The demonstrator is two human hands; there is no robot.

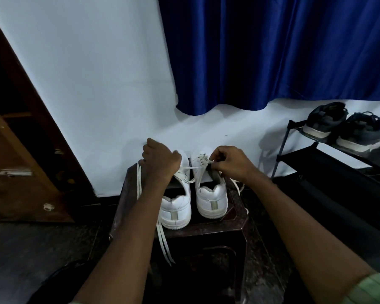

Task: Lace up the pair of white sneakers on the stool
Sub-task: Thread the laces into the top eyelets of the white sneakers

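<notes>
Two white sneakers stand side by side on a dark stool (235, 218), heels toward me. The left sneaker (177, 210) is partly hidden by my left arm. The right sneaker (211, 198) has lacing across its upper eyelets. My left hand (159, 160) is curled round a white lace (139, 183) that runs from the right sneaker across to it and hangs down past the stool's left edge. My right hand (227, 162) pinches the lace at the right sneaker's eyelets. Another lace end (239, 186) trails off to the right of that shoe.
A black shoe rack (329, 159) stands at the right with a pair of dark sneakers (342, 128) on top. A blue curtain (272, 51) hangs on the white wall behind. A wooden door (20, 172) is open at the left. The floor is dark.
</notes>
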